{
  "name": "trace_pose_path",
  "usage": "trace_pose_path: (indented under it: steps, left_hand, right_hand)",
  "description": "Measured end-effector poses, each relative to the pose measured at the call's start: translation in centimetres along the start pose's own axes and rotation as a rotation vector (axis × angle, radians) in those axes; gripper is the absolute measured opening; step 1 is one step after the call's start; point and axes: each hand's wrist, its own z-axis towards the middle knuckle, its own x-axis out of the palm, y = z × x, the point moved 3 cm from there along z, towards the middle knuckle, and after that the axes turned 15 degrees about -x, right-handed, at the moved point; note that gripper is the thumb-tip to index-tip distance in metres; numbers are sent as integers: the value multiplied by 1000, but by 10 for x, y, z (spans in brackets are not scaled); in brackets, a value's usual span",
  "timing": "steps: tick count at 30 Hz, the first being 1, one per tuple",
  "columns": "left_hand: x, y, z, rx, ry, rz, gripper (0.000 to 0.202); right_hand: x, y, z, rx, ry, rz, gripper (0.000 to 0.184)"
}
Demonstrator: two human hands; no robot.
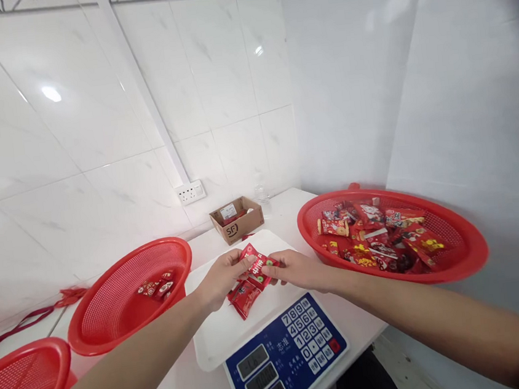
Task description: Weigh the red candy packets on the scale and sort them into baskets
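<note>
Over the white pan of a digital scale (277,366), my left hand (219,278) and my right hand (298,269) both grip a red snack packet (256,264) with white lettering, one at each side. The fingers of each hand are closed on its edges. Just below it, a second red packet (244,297) shows on the white scale pan (206,342); whether it rests there or hangs from my fingers I cannot tell. The scale's blue panel with number keys and displays faces me.
A red plastic basket (474,252) heaped with snack packets stands at the right. Another red basket (95,304) at left holds a few packets, with a third basket (48,353) nearer. Behind the scale are a small cardboard box (244,226) and a clear bottle (262,194).
</note>
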Motion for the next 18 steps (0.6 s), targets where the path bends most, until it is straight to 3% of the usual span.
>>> trace_pose_path:
  steps: [10, 18]
  left_hand:
    - [1, 3, 0, -16, -22, -64, 41]
    - [3, 4, 0, 71, -129, -31, 44]
  right_hand:
    - [-3, 0, 0, 19, 8, 39, 46]
    - [-2, 0, -1, 16, 19, 64, 44]
